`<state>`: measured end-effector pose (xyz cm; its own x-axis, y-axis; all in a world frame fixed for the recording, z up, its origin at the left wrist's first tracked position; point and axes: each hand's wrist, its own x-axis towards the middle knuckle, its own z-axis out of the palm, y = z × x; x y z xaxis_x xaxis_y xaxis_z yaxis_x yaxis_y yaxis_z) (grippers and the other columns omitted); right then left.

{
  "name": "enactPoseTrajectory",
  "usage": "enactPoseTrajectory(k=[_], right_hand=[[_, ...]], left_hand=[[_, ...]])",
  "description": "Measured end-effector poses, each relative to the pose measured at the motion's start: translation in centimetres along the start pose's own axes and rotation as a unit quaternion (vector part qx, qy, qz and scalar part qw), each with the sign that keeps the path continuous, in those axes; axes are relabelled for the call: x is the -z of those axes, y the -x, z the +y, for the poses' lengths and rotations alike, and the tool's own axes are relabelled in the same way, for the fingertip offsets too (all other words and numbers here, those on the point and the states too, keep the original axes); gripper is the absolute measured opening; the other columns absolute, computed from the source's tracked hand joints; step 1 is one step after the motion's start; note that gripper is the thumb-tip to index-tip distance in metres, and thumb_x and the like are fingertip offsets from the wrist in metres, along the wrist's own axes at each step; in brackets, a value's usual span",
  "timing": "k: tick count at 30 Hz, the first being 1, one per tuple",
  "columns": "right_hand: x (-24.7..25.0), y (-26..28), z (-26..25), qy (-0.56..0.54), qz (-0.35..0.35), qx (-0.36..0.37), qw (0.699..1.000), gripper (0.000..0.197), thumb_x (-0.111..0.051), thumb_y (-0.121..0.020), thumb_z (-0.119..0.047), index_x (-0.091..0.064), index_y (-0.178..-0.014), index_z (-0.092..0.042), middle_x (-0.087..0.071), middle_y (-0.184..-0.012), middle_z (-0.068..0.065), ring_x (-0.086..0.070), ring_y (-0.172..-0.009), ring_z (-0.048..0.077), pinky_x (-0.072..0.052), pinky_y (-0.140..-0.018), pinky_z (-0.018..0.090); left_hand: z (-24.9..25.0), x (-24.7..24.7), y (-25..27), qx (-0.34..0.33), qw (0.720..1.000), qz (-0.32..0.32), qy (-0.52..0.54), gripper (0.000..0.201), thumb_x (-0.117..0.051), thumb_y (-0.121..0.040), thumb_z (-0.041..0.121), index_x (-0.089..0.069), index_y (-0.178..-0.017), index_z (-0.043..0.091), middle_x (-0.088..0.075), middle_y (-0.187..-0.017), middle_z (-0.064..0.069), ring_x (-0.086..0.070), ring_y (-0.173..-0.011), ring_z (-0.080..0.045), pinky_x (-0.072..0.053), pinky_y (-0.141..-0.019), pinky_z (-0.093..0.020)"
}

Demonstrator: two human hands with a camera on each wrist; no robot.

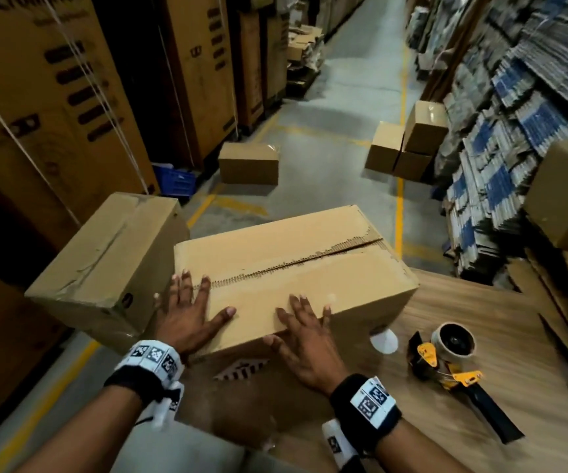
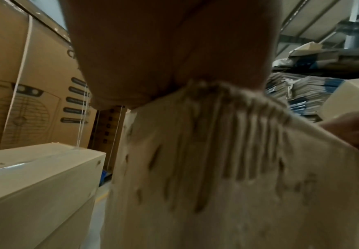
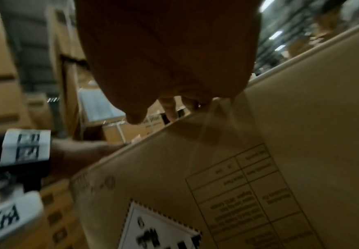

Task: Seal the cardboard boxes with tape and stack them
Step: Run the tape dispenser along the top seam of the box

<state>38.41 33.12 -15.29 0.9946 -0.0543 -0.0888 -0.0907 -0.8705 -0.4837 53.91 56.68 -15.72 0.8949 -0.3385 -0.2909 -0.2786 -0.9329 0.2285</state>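
Note:
A cardboard box point(image 1: 296, 268) lies on the wooden table point(image 1: 480, 308) with its top flaps closed along a ragged, untaped seam point(image 1: 289, 266). My left hand point(image 1: 190, 308) lies flat on the near left end of the top, fingers spread over the seam's end. Flat on the near edge of the top rests my right hand point(image 1: 304, 326), thumb down the front face. A taped box point(image 1: 105, 264) stands just left of it. The tape dispenser point(image 1: 453, 360) lies on the table to the right of my right hand. The wrist views show each palm against cardboard point(image 2: 195, 168) point(image 3: 259, 151).
Three more boxes point(image 1: 248, 163) point(image 1: 385, 146) point(image 1: 425, 128) sit on the aisle floor ahead. Another box point(image 1: 562, 196) rests on stacked flat cardboard at the right. Tall cartons point(image 1: 53, 97) line the left side. A blue crate point(image 1: 175, 179) sits by them.

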Motion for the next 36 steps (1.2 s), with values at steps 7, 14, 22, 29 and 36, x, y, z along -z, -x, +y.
enactPoseTrajectory(k=[7,14,22,29,36], right_hand=[[3.6,8.9,11.3,-0.209,0.312,-0.124,0.918,0.021,-0.058,-0.104,-0.039,-0.073,-0.113,-0.028,-0.071,-0.117,-0.009,-0.065,-0.115,0.012,-0.049,-0.098,0.033],[3.1,19.5,25.2,-0.15,0.255,-0.36,0.885,0.01,-0.079,-0.09,-0.024,-0.077,-0.099,-0.02,-0.078,-0.105,0.005,-0.072,-0.103,0.025,-0.047,-0.083,0.033],[2.3,20.5,34.2,-0.1,0.074,-0.462,0.878,0.08,-0.083,-0.083,-0.039,-0.05,-0.148,-0.007,-0.059,-0.145,0.018,-0.057,-0.132,0.036,-0.045,-0.102,0.038],[2.3,19.7,35.7,-0.126,0.008,-0.456,0.881,0.038,-0.073,-0.061,-0.045,-0.07,-0.089,-0.019,-0.075,-0.083,0.005,-0.071,-0.08,0.028,-0.057,-0.071,0.037],[10.3,21.8,29.4,-0.323,0.156,-0.355,0.863,0.019,-0.084,-0.081,-0.007,-0.072,-0.096,-0.01,-0.07,-0.067,0.008,-0.057,-0.05,0.021,-0.037,-0.043,0.025]], left_hand=[[11.3,-0.9,2.7,-0.131,0.991,0.025,-0.017,0.121,0.016,-0.067,0.099,-0.016,-0.165,0.037,0.007,-0.175,0.001,0.014,-0.16,-0.022,0.004,-0.125,-0.061],[23.8,-4.3,1.0,-0.193,0.981,0.024,-0.011,0.093,-0.003,-0.091,0.084,-0.022,-0.165,0.03,-0.007,-0.175,0.002,0.001,-0.161,-0.018,-0.001,-0.129,-0.055],[24.4,-6.7,1.0,-0.175,0.976,0.044,-0.121,0.076,-0.002,-0.1,0.072,-0.004,-0.167,0.035,0.003,-0.175,0.003,0.001,-0.162,-0.02,0.0,-0.129,-0.051],[23.9,-6.8,1.0,-0.188,0.973,0.034,-0.132,0.081,0.009,-0.097,0.073,-0.005,-0.166,0.035,-0.001,-0.175,0.005,-0.002,-0.161,-0.018,-0.002,-0.129,-0.05],[23.5,-7.9,3.0,-0.239,0.961,0.055,-0.125,0.095,0.014,-0.092,0.077,-0.026,-0.164,0.029,-0.025,-0.171,-0.001,-0.021,-0.159,-0.026,-0.015,-0.124,-0.055]])
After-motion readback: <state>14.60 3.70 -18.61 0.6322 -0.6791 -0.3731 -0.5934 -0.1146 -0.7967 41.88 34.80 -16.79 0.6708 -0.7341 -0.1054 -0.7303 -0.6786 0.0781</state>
